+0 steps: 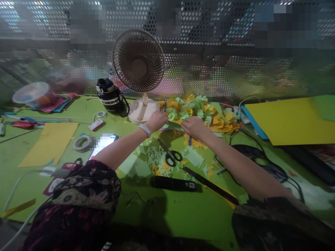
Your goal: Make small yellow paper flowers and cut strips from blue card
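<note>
Between my two hands stretches a green paper strip [175, 126]. My left hand [157, 120], closed, grips its left end in front of the fan base. At the other end my right hand [194, 127] pinches the strip, fingers pressed together. Just behind them lies a heap of green and yellow paper flowers [201, 111]. Nearer to me are black-handled scissors [173, 157], small green paper scraps [157, 157] and a pale green paper piece [195, 157]. The fingertips are partly hidden behind the hands.
A fan [138, 68] and a dark bottle [111, 97] stand at the back. Left lie a phone [104, 143], a tape roll [81, 143] and yellow paper [51, 143]. In front are a black device [173, 183] and a cutter [210, 184]; large yellow sheets [285, 120] lie right.
</note>
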Tool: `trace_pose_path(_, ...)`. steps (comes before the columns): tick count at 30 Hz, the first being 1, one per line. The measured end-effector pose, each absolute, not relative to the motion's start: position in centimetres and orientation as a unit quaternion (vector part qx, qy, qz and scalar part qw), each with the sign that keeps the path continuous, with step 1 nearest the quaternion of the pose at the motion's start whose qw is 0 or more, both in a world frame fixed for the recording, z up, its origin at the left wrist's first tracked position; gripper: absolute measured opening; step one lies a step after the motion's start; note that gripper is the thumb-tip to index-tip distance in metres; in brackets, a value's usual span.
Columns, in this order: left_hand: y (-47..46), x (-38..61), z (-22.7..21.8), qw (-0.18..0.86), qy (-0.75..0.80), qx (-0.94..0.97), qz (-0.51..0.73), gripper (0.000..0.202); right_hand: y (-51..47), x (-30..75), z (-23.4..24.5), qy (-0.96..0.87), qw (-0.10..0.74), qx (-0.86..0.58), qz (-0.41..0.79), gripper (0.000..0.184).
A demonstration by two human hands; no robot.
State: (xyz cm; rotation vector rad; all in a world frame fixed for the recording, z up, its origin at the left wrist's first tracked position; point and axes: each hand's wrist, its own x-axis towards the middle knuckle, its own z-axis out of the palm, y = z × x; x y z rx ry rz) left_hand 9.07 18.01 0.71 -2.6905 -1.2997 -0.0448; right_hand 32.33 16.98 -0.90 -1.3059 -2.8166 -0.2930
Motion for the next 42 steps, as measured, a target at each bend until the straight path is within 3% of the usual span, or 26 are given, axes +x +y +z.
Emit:
trace_pose_path(13, 17.6, 8.6, 1.2, 0.025, -0.464, -0.884, -0.047, 0.026, 17.1, 30.8, -0.9, -0.879, 0.040, -0.472, -0.061, 0.038)
trace_pose_path(22, 16.9, 9.2, 0.9, 0.054, -0.459, -0.886, -0.028, 0.029, 17.6, 28.1, 0.0, -0.840, 0.102, -0.533, 0.024, 0.037)
trace_pose_path(30, 16.9, 8.8, 0.0, 0.071, -0.454, -0.888, -0.030, 0.029, 17.5, 27.5, 0.9, -0.811, 0.081, -0.578, 0.027, 0.032)
trace_pose_path(36, 16.6, 8.9, -0.3, 0.100, -0.408, -0.907, -0.009, 0.027, 19.0, 29.0, 1.6, -0.782, 0.165, -0.601, 0.015, 0.031)
trace_pose_path(42, 16.8, 10.5, 0.4, 0.064, -0.404, -0.911, 0.046, 0.028, 19.1, 29.7, 1.7, -0.789, 0.190, -0.584, 0.011, 0.029)
